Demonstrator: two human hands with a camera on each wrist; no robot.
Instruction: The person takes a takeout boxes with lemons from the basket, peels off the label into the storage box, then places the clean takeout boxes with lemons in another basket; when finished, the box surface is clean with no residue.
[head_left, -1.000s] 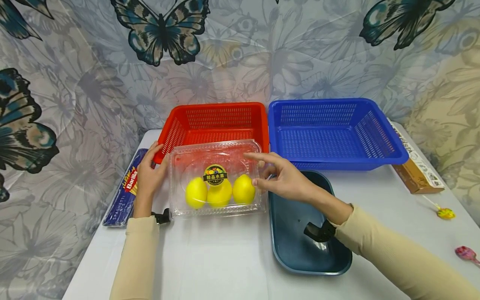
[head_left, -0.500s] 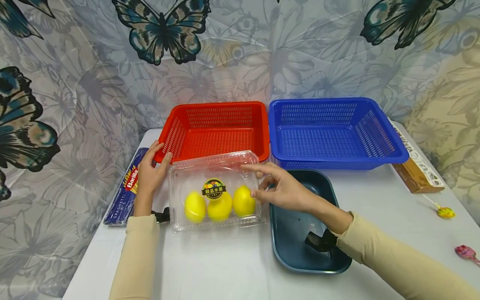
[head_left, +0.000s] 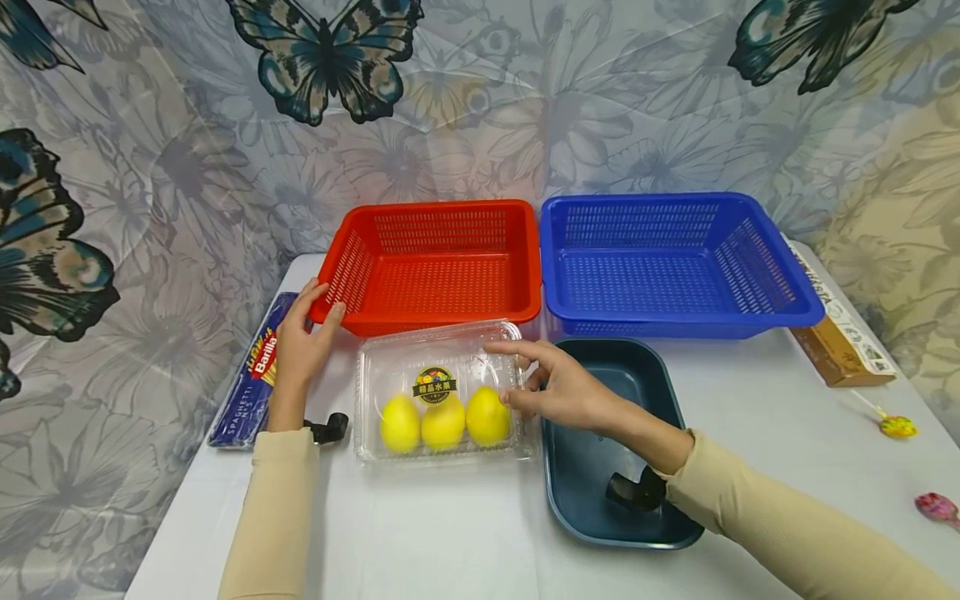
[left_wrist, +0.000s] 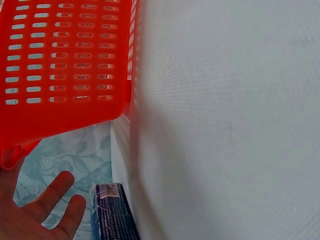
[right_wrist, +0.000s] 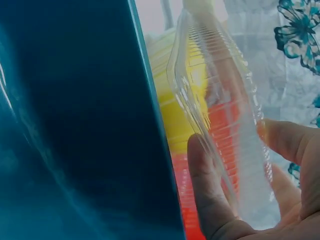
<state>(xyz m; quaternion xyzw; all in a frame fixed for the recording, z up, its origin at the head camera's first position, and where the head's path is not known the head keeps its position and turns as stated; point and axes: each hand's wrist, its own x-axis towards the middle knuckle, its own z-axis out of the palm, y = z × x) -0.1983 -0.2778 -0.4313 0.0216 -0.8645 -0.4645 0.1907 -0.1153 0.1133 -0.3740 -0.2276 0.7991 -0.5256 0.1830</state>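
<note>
A clear plastic fruit box (head_left: 390, 354) with a black-and-gold label lies in front of the red basket (head_left: 450, 327), with three lemons (head_left: 488, 417) showing through its lid. My right hand (head_left: 562, 383) holds the box by its right end; in the right wrist view the thumb (right_wrist: 202, 185) is on one side of the clear plastic and fingers are on the other. At the basket's front left corner is my left hand (head_left: 303, 354), touching the rim. Its spread fingers (left_wrist: 56, 192) show in the left wrist view, and nothing is in its grip.
A blue basket (head_left: 682, 321) adjoins the red one. Below it, a dark teal basin (head_left: 592, 492) sits under my right wrist. A blue spaghetti pack (head_left: 243, 400) lies at left. At right are a brown-and-white box (head_left: 843, 346) and two lollipops (head_left: 897, 427).
The fruit box has come toward me, off the red basket's front edge, and then slightly right, away from my left hand. My left hand stays at the basket corner.
</note>
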